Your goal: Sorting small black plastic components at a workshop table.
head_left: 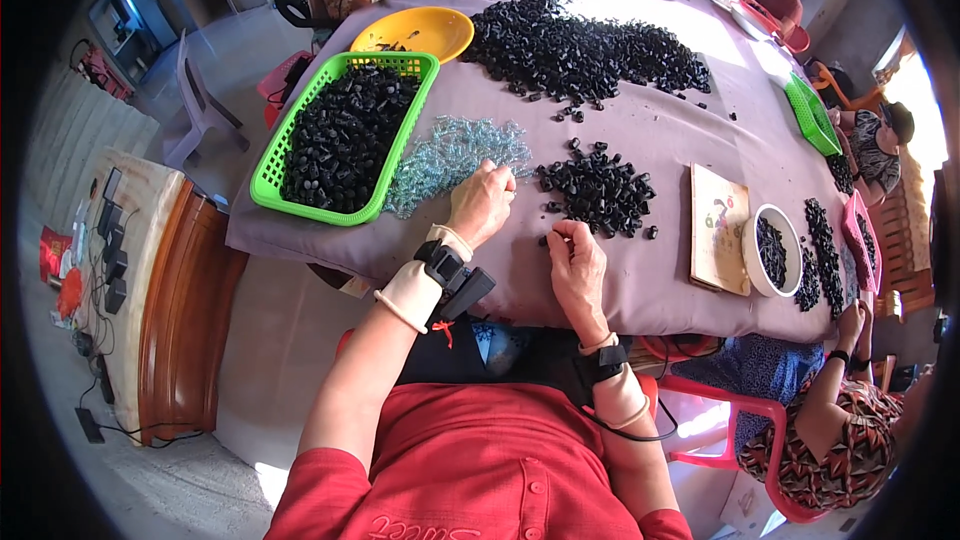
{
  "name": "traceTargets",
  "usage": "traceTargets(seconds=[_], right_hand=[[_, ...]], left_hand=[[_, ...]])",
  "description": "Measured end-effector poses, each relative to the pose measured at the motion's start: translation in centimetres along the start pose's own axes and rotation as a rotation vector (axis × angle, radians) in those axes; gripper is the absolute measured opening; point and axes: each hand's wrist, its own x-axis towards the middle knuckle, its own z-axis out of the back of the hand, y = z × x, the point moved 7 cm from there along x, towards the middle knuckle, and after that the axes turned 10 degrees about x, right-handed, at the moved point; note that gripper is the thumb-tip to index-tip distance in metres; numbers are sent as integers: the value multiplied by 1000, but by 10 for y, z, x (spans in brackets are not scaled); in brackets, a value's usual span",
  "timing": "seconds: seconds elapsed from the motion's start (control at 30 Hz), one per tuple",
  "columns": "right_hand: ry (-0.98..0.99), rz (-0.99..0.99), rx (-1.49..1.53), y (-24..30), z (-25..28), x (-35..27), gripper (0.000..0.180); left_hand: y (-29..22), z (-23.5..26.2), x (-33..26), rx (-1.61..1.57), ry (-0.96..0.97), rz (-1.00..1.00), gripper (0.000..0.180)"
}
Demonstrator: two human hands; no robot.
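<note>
At the far left of the worktop (640, 140), which is draped in a mauve cloth, stands a green basket (268, 172) heaped with small black caps (340, 135); a yellow bowl (420, 30) sits just behind it. Beside the basket's right wall lies a loose spread of clear bluish pieces (455, 155).

The left hand (482, 202) rests at the near edge of that spread, knuckles up and fingers curled down onto the cloth. They look drawn together as if pinching one clear piece, but the fingertips are hidden under the hand, so I cannot tell whether anything is held. A strap with a small dark device is buckled on this wrist.

Just to the right, the right hand (577, 265) lies on the cloth with its fingers curled in; whether a cap sits between the fingertips cannot be told at this size. Directly beyond it is a small pile of black caps (600, 190), well within reach, and farther back a much larger black heap (580, 40) runs across the worktop.

By the look of it, the step in hand is picking up one part with each hand, a clear piece on the left and a black cap on the right. The next move would call for bringing the two hands together above the cloth and lining the parts up.

To the right lie a wooden board (718, 230) and a white bowl (772, 250) holding more black caps; other people work round the edges.
</note>
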Motion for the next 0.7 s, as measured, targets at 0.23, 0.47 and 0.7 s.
traceTargets(seconds=[0.23,0.47,0.7], right_hand=[[-72,-111,163,-11,5,0,10],[-18,-130,142,-9,2,2,10],[70,-66,18,0,2,4,13]], left_hand=[[-33,8,-17,-413,-69,-129,5],[-51,3,-33,-602,7,-50,7],[-49,2,-37,-662,28,-40,6]])
